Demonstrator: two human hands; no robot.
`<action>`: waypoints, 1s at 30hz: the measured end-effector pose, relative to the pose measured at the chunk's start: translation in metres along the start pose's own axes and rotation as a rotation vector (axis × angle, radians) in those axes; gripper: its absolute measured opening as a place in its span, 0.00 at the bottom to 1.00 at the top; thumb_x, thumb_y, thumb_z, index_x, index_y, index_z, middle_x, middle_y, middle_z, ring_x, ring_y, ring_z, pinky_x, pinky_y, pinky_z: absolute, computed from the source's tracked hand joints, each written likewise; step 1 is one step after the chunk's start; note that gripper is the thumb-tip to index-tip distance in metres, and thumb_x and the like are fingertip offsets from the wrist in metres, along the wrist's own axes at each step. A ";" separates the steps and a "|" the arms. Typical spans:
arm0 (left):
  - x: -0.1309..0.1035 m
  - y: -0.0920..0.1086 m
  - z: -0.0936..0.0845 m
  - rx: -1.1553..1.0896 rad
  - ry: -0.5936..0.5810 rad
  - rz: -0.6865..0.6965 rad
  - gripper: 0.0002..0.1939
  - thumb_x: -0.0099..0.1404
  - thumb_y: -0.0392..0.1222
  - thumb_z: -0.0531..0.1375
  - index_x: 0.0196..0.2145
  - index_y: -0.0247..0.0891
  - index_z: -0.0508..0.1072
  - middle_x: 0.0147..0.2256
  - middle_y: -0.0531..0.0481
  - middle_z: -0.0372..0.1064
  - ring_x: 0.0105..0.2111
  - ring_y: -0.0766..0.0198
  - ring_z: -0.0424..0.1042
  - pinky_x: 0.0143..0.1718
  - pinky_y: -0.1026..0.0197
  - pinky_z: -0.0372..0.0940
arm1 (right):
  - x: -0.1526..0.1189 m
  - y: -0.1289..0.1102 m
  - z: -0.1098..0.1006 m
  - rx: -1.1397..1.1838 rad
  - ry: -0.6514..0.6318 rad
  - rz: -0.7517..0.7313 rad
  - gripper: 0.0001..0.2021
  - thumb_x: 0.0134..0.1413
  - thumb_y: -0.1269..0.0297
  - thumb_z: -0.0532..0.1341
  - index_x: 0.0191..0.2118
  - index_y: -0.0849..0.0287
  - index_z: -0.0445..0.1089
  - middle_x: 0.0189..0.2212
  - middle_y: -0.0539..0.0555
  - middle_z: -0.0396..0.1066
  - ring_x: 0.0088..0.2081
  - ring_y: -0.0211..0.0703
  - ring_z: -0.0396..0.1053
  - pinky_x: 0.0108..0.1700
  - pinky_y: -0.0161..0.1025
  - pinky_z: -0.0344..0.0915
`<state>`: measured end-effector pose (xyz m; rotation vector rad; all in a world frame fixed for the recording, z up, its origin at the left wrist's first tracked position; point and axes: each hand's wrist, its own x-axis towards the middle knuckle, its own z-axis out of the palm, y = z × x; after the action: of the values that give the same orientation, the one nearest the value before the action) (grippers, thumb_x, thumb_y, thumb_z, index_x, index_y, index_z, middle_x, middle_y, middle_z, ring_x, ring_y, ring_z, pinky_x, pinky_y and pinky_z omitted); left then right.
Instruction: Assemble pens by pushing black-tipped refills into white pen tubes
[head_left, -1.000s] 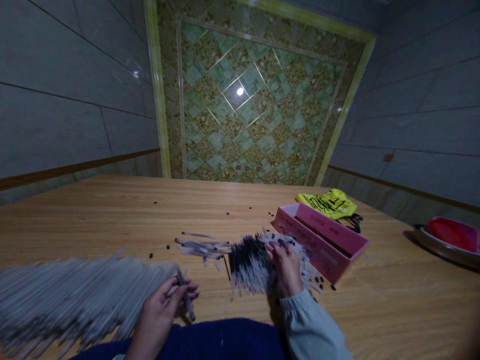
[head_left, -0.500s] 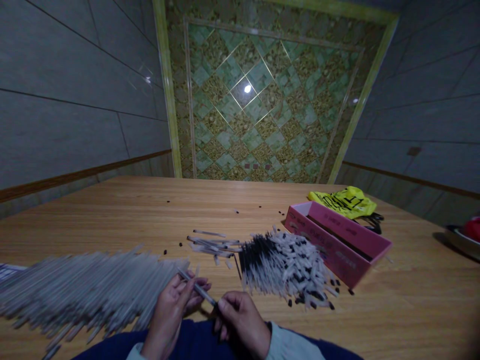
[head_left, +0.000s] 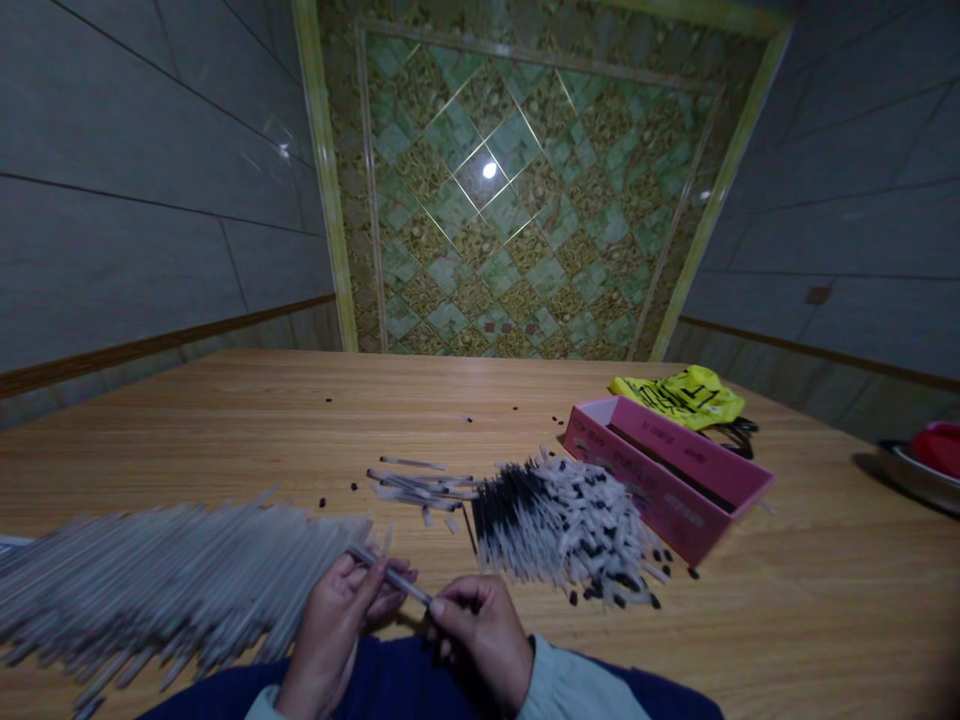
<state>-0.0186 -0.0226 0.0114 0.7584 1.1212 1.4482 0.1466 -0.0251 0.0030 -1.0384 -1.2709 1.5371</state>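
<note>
A slim pen-like tube [head_left: 409, 586] slants down to the right between my hands, close to the table's front edge. My left hand [head_left: 346, 610] pinches its upper part between thumb and fingers. At its lower right end, my right hand [head_left: 480, 625] grips with thumb and curled fingers; the tip there is hidden. Left of my hands lies a wide pile of clear tubes [head_left: 165, 570]. A heap of short white pieces with dark tips [head_left: 570, 530] sits to the right. Several loose pens [head_left: 424, 487] lie beyond my hands.
An open pink box [head_left: 660, 480] stands behind the heap at the right, with a yellow bag [head_left: 686, 397] beyond it. A bowl with something red [head_left: 926, 465] is at the far right. Small black caps [head_left: 619, 600] are scattered about the wooden table [head_left: 262, 420].
The view has shifted slightly, so the table items appear a little further left and higher. Both hands keep hold of the tube, with almost the same pose.
</note>
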 end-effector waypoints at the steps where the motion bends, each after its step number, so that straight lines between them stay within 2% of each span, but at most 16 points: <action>1: 0.000 0.000 0.000 0.004 0.002 -0.002 0.17 0.48 0.47 0.67 0.31 0.34 0.69 0.29 0.44 0.77 0.31 0.58 0.76 0.31 0.61 0.71 | -0.001 -0.002 0.000 -0.039 0.017 -0.033 0.18 0.40 0.52 0.65 0.22 0.66 0.71 0.15 0.53 0.68 0.14 0.32 0.59 0.18 0.30 0.53; 5: -0.002 0.002 0.002 0.023 0.007 -0.010 0.17 0.47 0.47 0.67 0.30 0.33 0.70 0.29 0.43 0.77 0.29 0.59 0.76 0.31 0.61 0.71 | -0.001 -0.005 -0.001 -0.258 0.174 -0.176 0.05 0.39 0.67 0.66 0.23 0.64 0.75 0.18 0.53 0.70 0.23 0.39 0.66 0.25 0.33 0.58; 7: -0.003 0.003 0.003 0.017 0.008 -0.010 0.18 0.47 0.47 0.68 0.30 0.32 0.70 0.29 0.43 0.77 0.29 0.59 0.76 0.31 0.61 0.71 | 0.000 -0.002 -0.001 -0.310 0.212 -0.216 0.02 0.38 0.70 0.65 0.24 0.63 0.75 0.21 0.53 0.72 0.27 0.41 0.67 0.28 0.33 0.59; 9: -0.004 0.004 0.004 -0.001 0.012 -0.005 0.18 0.46 0.47 0.68 0.30 0.33 0.70 0.29 0.44 0.77 0.29 0.59 0.76 0.31 0.61 0.71 | 0.001 0.003 -0.001 -0.266 0.184 -0.204 0.05 0.41 0.67 0.65 0.25 0.63 0.74 0.20 0.52 0.70 0.24 0.40 0.66 0.26 0.33 0.59; 12: -0.005 0.003 0.004 -0.027 0.014 0.006 0.18 0.45 0.45 0.69 0.30 0.34 0.69 0.29 0.45 0.77 0.29 0.58 0.76 0.31 0.60 0.71 | 0.002 0.009 -0.001 -0.154 0.068 -0.149 0.15 0.48 0.55 0.60 0.23 0.64 0.70 0.15 0.50 0.65 0.16 0.35 0.61 0.19 0.31 0.55; 14: -0.005 0.003 0.003 -0.024 0.006 0.008 0.17 0.47 0.45 0.68 0.30 0.34 0.68 0.29 0.45 0.77 0.29 0.59 0.76 0.32 0.60 0.71 | 0.002 0.009 -0.002 -0.130 0.020 -0.143 0.20 0.52 0.51 0.57 0.21 0.64 0.68 0.15 0.50 0.65 0.14 0.34 0.59 0.18 0.31 0.53; 17: -0.004 0.002 0.001 0.001 -0.013 0.007 0.16 0.49 0.45 0.67 0.31 0.34 0.68 0.30 0.44 0.77 0.30 0.58 0.76 0.33 0.60 0.71 | 0.001 0.005 -0.002 -0.161 0.045 -0.161 0.17 0.50 0.55 0.59 0.22 0.64 0.70 0.16 0.52 0.67 0.17 0.34 0.60 0.20 0.31 0.54; 20: -0.004 0.001 0.000 0.013 -0.019 -0.001 0.16 0.49 0.45 0.67 0.31 0.33 0.68 0.30 0.44 0.77 0.31 0.58 0.76 0.33 0.60 0.71 | 0.000 0.001 -0.003 -0.224 0.120 -0.180 0.09 0.43 0.62 0.64 0.24 0.64 0.73 0.18 0.51 0.67 0.22 0.37 0.63 0.25 0.32 0.56; 22: -0.005 0.001 0.000 0.014 -0.016 -0.001 0.16 0.49 0.45 0.67 0.31 0.33 0.68 0.29 0.44 0.77 0.30 0.58 0.76 0.33 0.60 0.71 | 0.001 0.001 -0.003 -0.241 0.152 -0.189 0.08 0.39 0.64 0.66 0.25 0.64 0.73 0.18 0.50 0.67 0.23 0.37 0.62 0.25 0.31 0.55; 24: -0.005 0.002 0.001 0.005 -0.016 0.006 0.16 0.49 0.45 0.67 0.31 0.34 0.67 0.29 0.44 0.77 0.31 0.57 0.76 0.33 0.60 0.71 | 0.002 0.003 -0.004 -0.223 0.117 -0.179 0.10 0.41 0.60 0.65 0.25 0.64 0.72 0.18 0.50 0.66 0.21 0.36 0.61 0.23 0.31 0.54; 27: -0.006 0.002 0.002 -0.008 -0.013 0.011 0.17 0.48 0.45 0.67 0.30 0.34 0.66 0.28 0.45 0.77 0.31 0.56 0.77 0.33 0.59 0.71 | 0.002 0.005 -0.004 -0.175 0.001 -0.124 0.17 0.49 0.52 0.59 0.24 0.64 0.70 0.17 0.51 0.67 0.17 0.35 0.60 0.20 0.31 0.53; 30: -0.006 0.003 0.004 0.000 -0.024 -0.004 0.17 0.48 0.45 0.67 0.30 0.34 0.67 0.28 0.44 0.77 0.31 0.56 0.77 0.33 0.59 0.71 | 0.000 0.004 -0.004 -0.204 0.019 -0.143 0.16 0.48 0.55 0.60 0.23 0.65 0.72 0.18 0.52 0.68 0.19 0.36 0.62 0.22 0.31 0.55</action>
<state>-0.0147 -0.0276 0.0162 0.7715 1.1037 1.4327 0.1496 -0.0245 -0.0013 -1.0624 -1.4796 1.3075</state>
